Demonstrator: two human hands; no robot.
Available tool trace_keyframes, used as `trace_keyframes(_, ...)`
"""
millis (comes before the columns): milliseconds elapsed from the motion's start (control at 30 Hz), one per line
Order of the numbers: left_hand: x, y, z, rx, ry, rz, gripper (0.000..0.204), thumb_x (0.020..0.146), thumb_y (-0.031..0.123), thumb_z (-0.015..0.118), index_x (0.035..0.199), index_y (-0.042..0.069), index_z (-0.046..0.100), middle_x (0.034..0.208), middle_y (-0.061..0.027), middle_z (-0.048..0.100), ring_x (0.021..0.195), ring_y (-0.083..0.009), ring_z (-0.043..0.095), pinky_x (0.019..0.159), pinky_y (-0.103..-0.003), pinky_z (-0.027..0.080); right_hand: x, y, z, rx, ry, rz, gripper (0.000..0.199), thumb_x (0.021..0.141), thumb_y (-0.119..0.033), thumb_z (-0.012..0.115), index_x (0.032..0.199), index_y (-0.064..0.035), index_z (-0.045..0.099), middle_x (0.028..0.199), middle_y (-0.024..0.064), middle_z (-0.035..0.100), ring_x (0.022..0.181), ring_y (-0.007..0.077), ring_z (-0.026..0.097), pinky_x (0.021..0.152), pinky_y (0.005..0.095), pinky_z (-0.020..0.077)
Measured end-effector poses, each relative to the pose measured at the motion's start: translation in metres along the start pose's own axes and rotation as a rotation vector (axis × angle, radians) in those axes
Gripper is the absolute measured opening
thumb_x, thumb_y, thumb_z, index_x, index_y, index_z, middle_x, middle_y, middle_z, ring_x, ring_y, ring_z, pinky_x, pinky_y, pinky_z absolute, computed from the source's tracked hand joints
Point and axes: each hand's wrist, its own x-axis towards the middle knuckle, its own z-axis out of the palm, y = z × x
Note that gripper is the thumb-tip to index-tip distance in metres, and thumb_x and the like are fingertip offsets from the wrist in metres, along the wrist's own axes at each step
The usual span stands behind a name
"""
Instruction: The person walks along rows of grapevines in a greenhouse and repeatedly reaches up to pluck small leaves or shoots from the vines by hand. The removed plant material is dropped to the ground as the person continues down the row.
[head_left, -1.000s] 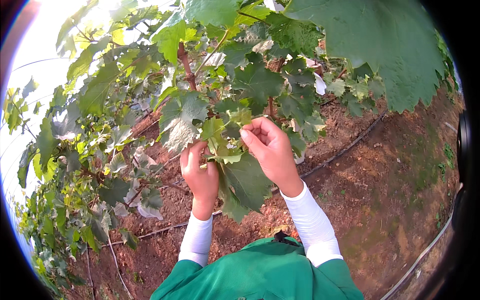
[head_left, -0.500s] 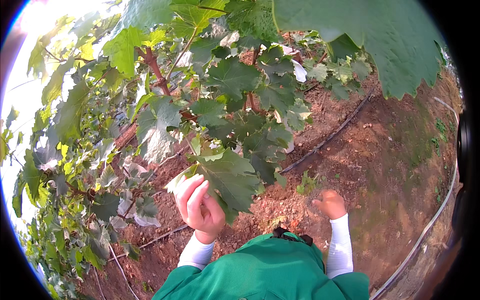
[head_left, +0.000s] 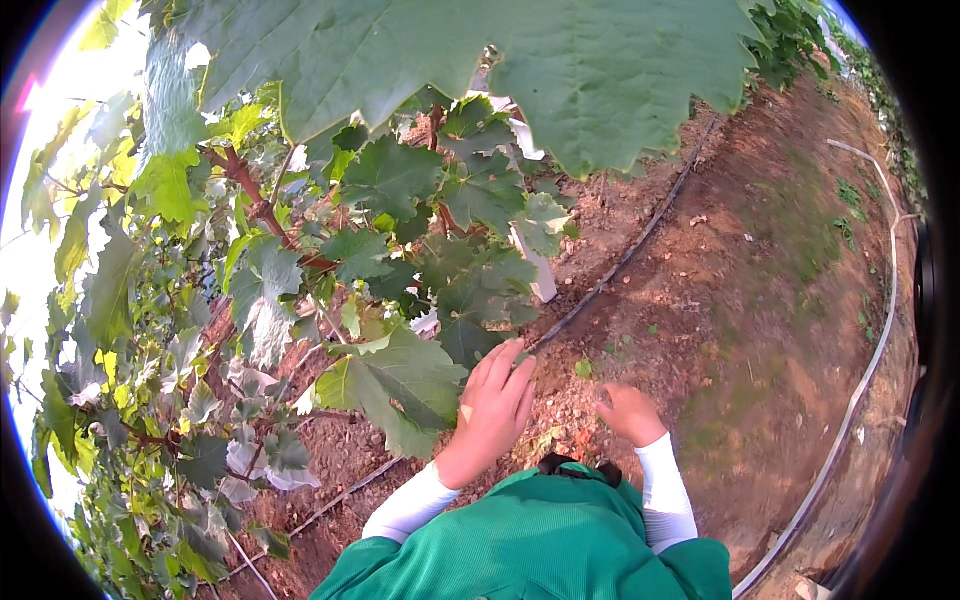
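Green leaf (head_left: 415, 375) hangs beside my left hand (head_left: 490, 412), grip loosely apart; right hand (head_left: 633, 416), I can't tell; work seems unfinished.

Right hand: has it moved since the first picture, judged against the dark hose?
Yes: the right hand has moved down and right, from the leafy side of the dark hose to the other.

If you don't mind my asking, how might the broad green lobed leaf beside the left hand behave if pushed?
The broad green lobed leaf is probably light and floppy, as its blade looks thin and its lower part droops. It would likely swing rather than roll, since it appears attached to the leafy green plant. Its thin, notched edge may tear fairly easily.
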Motion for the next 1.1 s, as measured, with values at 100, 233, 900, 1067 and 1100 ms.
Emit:
trace_keyframes(100,-0.003,-0.021,0.027,0.05,0.016,-0.096,0.036,0.086,0.005,0.065,0.121,-0.001,0.06,0.141,-0.0232,0.045,0.13,-0.043,0.045,0.102,-0.049,0.043,-0.004,0.01,0.008,0.029,-0.017,0.004,0.048,0.089,-0.038,0.064,0.123,-0.0046,0.061,0.107,0.0238,0.068,0.099,0.0424,0.065,0.086,0.052,0.0515)
trace_keyframes(233,0.001,-0.046,0.035,0.166,0.199,-0.234,0.046,0.087,0.006,0.062,0.132,0.001,0.054,0.148,-0.0237,0.039,0.134,-0.0436,0.04,0.106,-0.05,0.039,-0.009,0.008,0.005,0.013,-0.025,0.037,0.044,0.088,-0.036,0.064,0.118,-0.0039,0.062,0.104,0.024,0.069,0.098,0.0436,0.065,0.086,0.0526,0.0515)
trace_keyframes(900,-0.009,-0.08,0.08,0.166,0.193,-0.221,0.041,0.085,0.002,0.058,0.126,-0.001,0.054,0.134,-0.0197,0.049,0.126,-0.0402,0.044,0.108,-0.053,0.033,-0.061,0.014,0.034,-0.008,-0.011,0.296,0.044,0.092,-0.039,0.061,0.119,-0.005,0.061,0.103,0.0241,0.068,0.098,0.0436,0.065,0.084,0.0542,0.0511)
trace_keyframes(1067,-0.014,-0.076,0.101,0.052,0.159,-0.093,0.04,0.084,-0.001,0.057,0.124,-0.002,0.055,0.134,-0.0192,0.049,0.126,-0.0402,0.044,0.108,-0.054,0.032,-0.089,0.013,0.065,0.028,0.071,0.382,0.042,0.091,-0.043,0.058,0.107,-0.0058,0.066,0.1,0.0201,0.07,0.094,0.0403,0.068,0.079,0.0528,0.0529)
trace_keyframes(1100,-0.015,-0.076,0.108,0.021,0.147,-0.058,0.04,0.084,-0.002,0.057,0.124,-0.002,0.055,0.134,-0.0193,0.049,0.125,-0.0402,0.045,0.108,-0.054,0.032,-0.096,0.008,0.066,0.05,0.076,0.41,0.041,0.09,-0.043,0.058,0.105,-0.0059,0.067,0.1,0.0197,0.071,0.093,0.0396,0.068,0.078,0.0524,0.0534)
